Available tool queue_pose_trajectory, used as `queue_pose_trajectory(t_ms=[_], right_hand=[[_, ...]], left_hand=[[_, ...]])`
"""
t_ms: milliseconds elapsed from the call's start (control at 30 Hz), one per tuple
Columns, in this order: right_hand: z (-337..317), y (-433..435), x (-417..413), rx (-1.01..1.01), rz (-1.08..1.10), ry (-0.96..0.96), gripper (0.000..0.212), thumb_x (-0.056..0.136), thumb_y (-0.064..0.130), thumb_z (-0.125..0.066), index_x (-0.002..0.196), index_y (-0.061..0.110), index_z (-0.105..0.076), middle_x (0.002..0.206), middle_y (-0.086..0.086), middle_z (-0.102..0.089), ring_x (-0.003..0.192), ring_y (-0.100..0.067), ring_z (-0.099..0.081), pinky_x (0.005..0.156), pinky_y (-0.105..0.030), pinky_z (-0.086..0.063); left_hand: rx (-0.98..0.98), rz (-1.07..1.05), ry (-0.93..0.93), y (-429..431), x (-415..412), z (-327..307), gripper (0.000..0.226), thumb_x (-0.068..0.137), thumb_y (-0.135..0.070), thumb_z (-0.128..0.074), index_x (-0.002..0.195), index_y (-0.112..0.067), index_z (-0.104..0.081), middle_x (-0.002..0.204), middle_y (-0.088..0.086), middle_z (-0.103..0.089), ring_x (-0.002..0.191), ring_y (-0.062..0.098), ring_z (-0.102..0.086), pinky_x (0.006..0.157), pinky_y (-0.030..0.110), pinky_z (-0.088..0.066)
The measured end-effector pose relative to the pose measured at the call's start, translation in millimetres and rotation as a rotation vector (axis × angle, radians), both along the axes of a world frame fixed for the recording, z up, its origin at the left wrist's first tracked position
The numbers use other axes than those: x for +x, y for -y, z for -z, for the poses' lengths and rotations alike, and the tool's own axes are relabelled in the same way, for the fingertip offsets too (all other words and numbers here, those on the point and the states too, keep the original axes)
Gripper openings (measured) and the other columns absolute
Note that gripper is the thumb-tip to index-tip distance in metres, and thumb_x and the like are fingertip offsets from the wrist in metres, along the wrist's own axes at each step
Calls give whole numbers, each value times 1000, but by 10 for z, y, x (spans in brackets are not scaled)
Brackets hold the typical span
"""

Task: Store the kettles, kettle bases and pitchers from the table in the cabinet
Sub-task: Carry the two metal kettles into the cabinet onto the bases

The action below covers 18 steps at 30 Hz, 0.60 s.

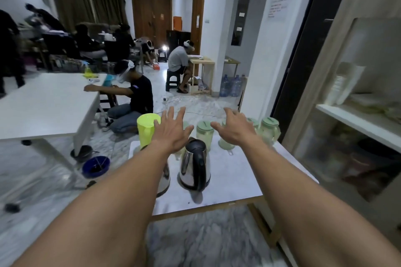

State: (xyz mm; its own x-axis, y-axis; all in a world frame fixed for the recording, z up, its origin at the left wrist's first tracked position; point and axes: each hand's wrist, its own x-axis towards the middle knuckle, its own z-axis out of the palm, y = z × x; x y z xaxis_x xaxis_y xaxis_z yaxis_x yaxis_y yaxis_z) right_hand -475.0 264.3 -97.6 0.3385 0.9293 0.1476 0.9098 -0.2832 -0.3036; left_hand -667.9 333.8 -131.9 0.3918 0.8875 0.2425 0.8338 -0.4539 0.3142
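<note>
Both hands reach over a small table (pixel 238 178), fingers spread, holding nothing: left hand (pixel 173 134) above a steel kettle (pixel 195 165), right hand (pixel 234 128) above green-lidded pitchers (pixel 205 134).

Bare table (pixel 238 173) lies open at 3 o'clock of the steel kettle (pixel 195 165), the widest passage for a hand. Green-lidded pitchers (pixel 205 134) line the far edge at 12 o'clock, a yellow pitcher (pixel 147 130) crowds 10 o'clock, and the cabinet (pixel 338 84) stands close beyond at 3 o'clock.
</note>
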Motion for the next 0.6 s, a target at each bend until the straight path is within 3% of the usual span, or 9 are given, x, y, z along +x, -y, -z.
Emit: queue_pose_trajectory(t_ms=[167, 267, 400, 600], right_hand=[[518, -307, -232, -106, -49, -85, 80, 92, 60, -51, 156, 20, -24, 159, -13, -32, 148, -36, -26, 113, -59, -31], [804, -452, -313, -176, -80, -81, 76, 90, 58, -52, 151, 18, -30, 150, -14, -41, 140, -38, -36, 106, -60, -38], [1242, -567, -401, -197, -125, -155, 62, 93, 46, -57, 143, 17, -34, 140, -14, -45, 128, -40, -45, 101, -59, -42], [1746, -641, -391, -142, -39, -238, 61, 93, 34, -63, 139, 14, -30, 137, -18, -39, 124, -42, -45, 95, -54, -47]], left_hand=[[-30, -71, 18, -181, -319, 510, 72, 99, -54, -38, 158, -26, -8, 164, 14, -4, 150, 36, -6, 116, 59, -16], [-104, -119, 36, -209, -454, 821, 72, 98, -53, -41, 157, -24, -11, 164, 14, -6, 150, 36, -8, 116, 58, -17], [-162, -215, 104, -158, -631, 1207, 68, 92, -50, -51, 147, -17, -29, 150, 15, -33, 137, 38, -33, 108, 55, -34], [-353, -434, 290, -106, -631, 1597, 69, 83, -48, -68, 133, -15, -32, 133, 12, -41, 120, 36, -46, 94, 47, -44]])
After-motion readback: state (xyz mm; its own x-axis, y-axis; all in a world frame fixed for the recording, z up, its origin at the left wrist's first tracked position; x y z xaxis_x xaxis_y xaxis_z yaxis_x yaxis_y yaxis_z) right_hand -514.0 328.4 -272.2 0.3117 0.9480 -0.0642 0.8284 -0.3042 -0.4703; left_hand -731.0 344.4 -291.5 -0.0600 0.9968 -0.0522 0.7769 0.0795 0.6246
